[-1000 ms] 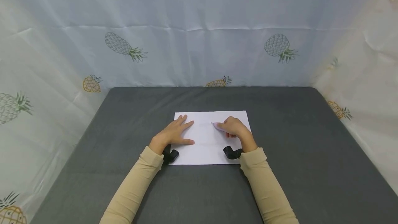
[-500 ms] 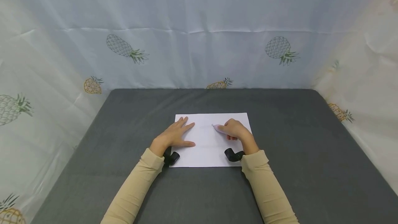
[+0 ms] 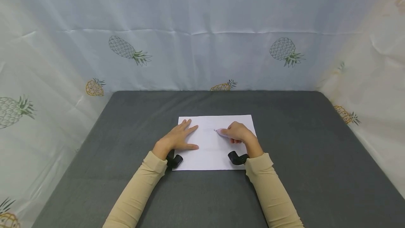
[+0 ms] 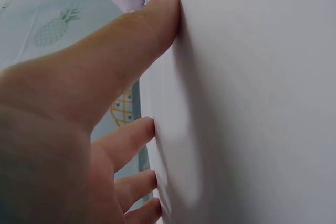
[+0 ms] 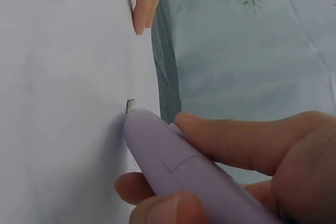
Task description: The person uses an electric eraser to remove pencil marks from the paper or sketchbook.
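A white sheet of paper (image 3: 209, 157) lies on the table. Fingers spread, my left hand (image 3: 177, 138) rests on its left side; the left wrist view shows the thumb (image 4: 157, 22) on the sheet. My right hand (image 3: 238, 132) grips a chunky lavender pen-shaped tool (image 5: 173, 161) between thumb and fingers, over the right half of the paper. The tool slants, with its narrow end pointing left and down to the sheet. A small dark curved line shows at that end; I cannot tell whether it is a mark or part of the tip.
Dark grey cloth covers the table (image 3: 284, 115). Behind it and at the sides hangs a pale curtain (image 3: 202, 59) printed with pineapples. Black wrist cameras (image 3: 236, 157) sit by both wrists, above the paper's front part.
The lavender tool's narrow end has shifted slightly left and toward me over the paper. My left hand stays in place on the sheet. The head view has tilted a little.
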A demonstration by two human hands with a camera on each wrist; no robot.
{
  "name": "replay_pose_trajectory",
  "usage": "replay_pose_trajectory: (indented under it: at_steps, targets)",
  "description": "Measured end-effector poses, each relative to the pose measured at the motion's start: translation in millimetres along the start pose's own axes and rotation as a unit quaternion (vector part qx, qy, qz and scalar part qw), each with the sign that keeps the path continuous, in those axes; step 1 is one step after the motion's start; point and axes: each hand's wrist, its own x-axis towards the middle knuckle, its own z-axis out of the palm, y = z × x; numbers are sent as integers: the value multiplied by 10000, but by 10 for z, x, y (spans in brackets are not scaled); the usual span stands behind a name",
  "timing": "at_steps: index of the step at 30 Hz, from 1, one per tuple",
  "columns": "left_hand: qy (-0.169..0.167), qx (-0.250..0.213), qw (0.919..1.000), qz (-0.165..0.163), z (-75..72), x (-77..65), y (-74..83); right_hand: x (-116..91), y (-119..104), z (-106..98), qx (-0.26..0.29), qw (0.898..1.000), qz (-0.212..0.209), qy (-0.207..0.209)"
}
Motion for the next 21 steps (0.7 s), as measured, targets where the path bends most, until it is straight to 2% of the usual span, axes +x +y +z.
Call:
replay_pose_trajectory:
  at_steps: [6, 15, 21]
  targets:
    - [-42, 56, 10000, -52, 19, 25, -18, 24, -3, 11, -34, 9996, 47, 261]
    - [-41, 19, 10000, -69, 7, 22, 1, 20, 18, -10, -100, 9994, -173, -268]
    - [-49, 37, 9999, -93, -5, 6, 14, 20, 14, -17, -86, 9995, -151, -255]
